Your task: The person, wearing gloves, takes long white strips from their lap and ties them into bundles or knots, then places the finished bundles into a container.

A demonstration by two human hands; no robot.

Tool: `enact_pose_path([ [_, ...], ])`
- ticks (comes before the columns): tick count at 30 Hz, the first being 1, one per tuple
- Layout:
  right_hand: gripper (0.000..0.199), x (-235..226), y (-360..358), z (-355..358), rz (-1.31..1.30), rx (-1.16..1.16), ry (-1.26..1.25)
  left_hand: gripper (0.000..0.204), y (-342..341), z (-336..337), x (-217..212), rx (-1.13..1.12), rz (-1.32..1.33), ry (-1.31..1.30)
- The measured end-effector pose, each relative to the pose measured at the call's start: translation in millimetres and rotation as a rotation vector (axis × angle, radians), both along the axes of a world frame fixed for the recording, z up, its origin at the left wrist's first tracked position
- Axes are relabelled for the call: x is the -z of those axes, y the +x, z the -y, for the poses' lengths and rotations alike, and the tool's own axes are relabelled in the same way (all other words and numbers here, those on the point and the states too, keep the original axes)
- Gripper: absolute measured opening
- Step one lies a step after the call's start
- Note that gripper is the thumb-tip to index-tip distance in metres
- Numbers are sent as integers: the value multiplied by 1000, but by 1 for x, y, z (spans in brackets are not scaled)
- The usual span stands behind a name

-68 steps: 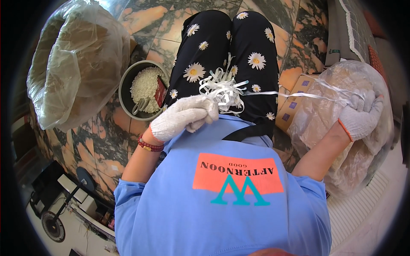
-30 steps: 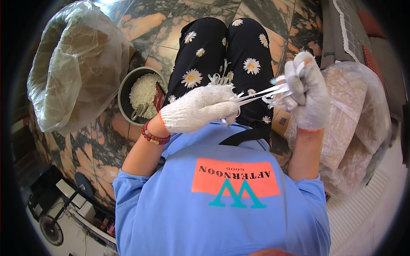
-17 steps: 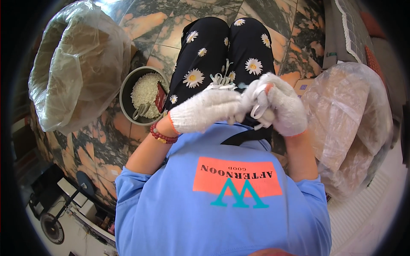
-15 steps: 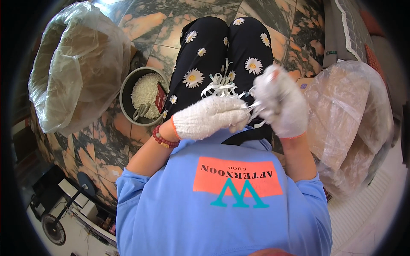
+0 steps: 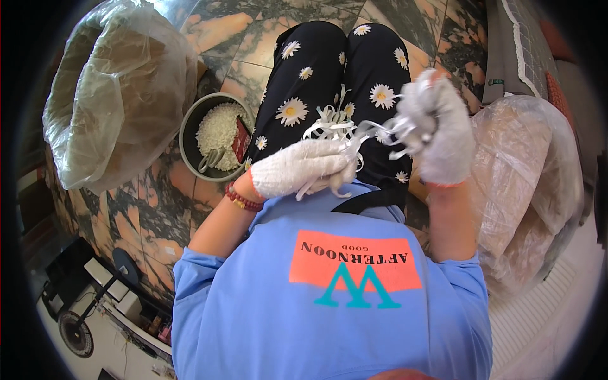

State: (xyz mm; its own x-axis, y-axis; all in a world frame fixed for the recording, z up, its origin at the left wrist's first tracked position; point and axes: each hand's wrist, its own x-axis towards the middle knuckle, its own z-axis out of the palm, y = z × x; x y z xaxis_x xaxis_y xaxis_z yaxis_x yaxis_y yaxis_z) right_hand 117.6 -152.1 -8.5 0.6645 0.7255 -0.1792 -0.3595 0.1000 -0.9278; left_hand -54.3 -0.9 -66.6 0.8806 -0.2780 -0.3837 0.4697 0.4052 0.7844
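Observation:
A loose bundle of thin white strips [image 5: 330,128] lies over my lap on black trousers with a daisy pattern. In a white knitted glove, my left hand [image 5: 305,168] is closed around the bundle, and some strip ends hang below its fingers. My right hand [image 5: 445,133], gloved the same way and slightly blurred, is closed on several strips to the right. A few strips [image 5: 380,132] stretch across the gap between the two hands. The glove hides exactly how the right fingers grip them.
At my left stands a round pot [image 5: 185,152] with small white pieces [image 5: 218,130], a dark red packet [image 5: 241,140] and a metal tool with loop handles [image 5: 211,161]. Large clear plastic bags line brown containers on the left [image 5: 120,107] and right [image 5: 516,171]. A grey sofa [image 5: 516,44] is far right.
My right hand has moved right and slightly up, away from the left, drawing strips out between them. The left hand stays closed on the bundle, with more strip ends showing below it.

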Motion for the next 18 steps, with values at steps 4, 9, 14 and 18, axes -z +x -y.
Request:
enact_pose_path([
  [4,28,-9,-13,-11,-234,-120,208,31,4,9,16,-111,23,-173],
  [9,32,-32,-18,-10,-315,-174,513,40,5,20,36,-256,-18,-464],
  [14,24,-47,19,-3,-80,-587,725,37,10,25,46,-324,-118,-499],
  [18,18,-54,30,30,27,-213,573,38,7,20,44,-274,-72,-460],
])
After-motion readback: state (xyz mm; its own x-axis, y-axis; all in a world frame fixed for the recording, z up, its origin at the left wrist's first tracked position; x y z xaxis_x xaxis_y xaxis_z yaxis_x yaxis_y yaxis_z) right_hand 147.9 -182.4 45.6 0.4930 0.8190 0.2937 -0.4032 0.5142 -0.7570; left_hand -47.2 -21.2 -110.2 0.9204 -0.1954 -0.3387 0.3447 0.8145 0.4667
